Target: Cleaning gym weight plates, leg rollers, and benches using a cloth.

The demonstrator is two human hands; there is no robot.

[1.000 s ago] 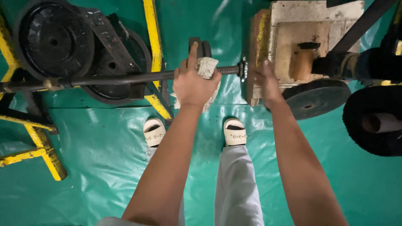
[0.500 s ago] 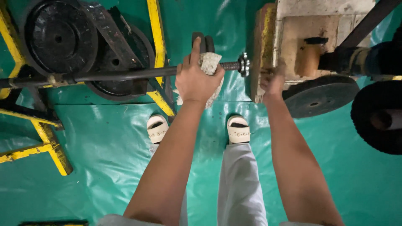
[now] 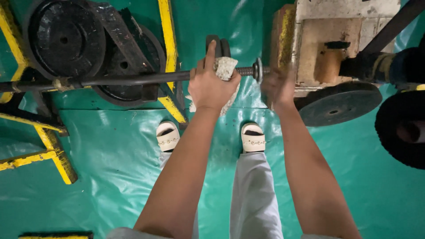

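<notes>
Our left hand [image 3: 211, 87] is clenched around the barbell bar [image 3: 133, 79], pressing a white rag [image 3: 225, 67] against it; our right hand [image 3: 277, 85], blurred at the bar's threaded end, has a grip we cannot tell.

The bar [image 3: 133, 79] lay crosswise above the floor sheet [image 3: 110, 150]. Weight plates [image 3: 62, 40] stood behind its left part, within the frame [image 3: 166, 48]. The collar [image 3: 257, 70] sat at its right end, the block [image 3: 336, 40] just right of it. Another plate [image 3: 343, 104] lay before the block.
</notes>
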